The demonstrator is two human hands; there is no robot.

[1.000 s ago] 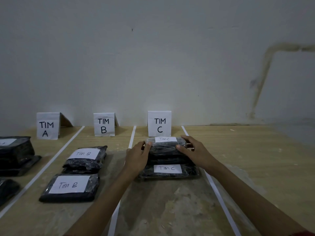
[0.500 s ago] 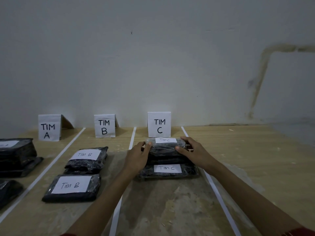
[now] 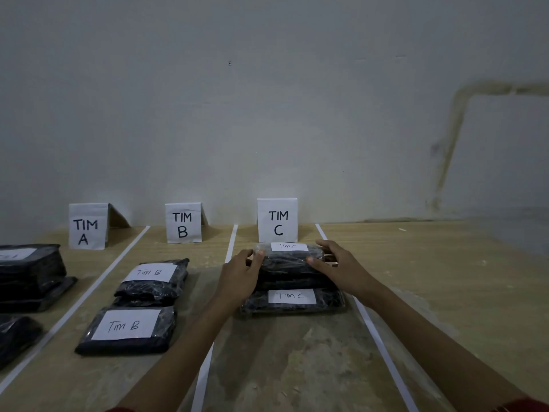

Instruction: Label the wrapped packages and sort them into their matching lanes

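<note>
Left-edge package stack [image 3: 29,275] cut off, its label [image 3: 16,254] unreadable (writing cropped), lower-left package [image 3: 15,337] half out of view, red sleeve [image 3: 523,405] clipped at lower right.

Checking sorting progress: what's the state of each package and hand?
Top Tim C package: labelled, stacked, gripped at both ends.
Lower Tim C package: labelled, flat underneath.
Far Tim B package: labelled, lying in lane B.
Near Tim B package: labelled, flat in lane B.
Left hand: grips the top package.
Right hand: grips the top package.
</note>
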